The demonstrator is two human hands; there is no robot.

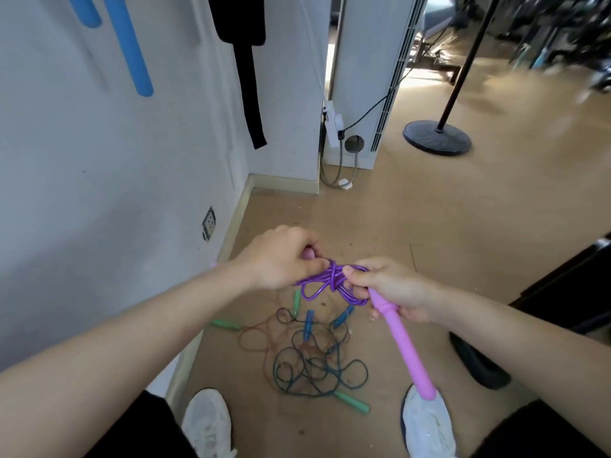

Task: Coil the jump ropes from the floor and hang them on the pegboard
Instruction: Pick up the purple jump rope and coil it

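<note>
A purple jump rope [325, 284] is bundled into loops with a wrap around its middle, held between both hands above the floor. My left hand [281, 257] grips one pink handle, only its tip showing, together with the loops' left end. My right hand [388, 289] pinches the bundle's right side and holds the other pink handle [405, 347], which slants down toward my right shoe. On the floor below lies a tangle of thin ropes [307, 355] with green handles [352, 402] and blue handles [309, 323].
A white wall [109, 160] on the left carries hanging blue foam handles [127, 44] and a black strap [249, 77]. A white unit [363, 77] with cables stands ahead, a black pole stand [436, 137] to its right. My white shoes [206, 423] flank the tangle.
</note>
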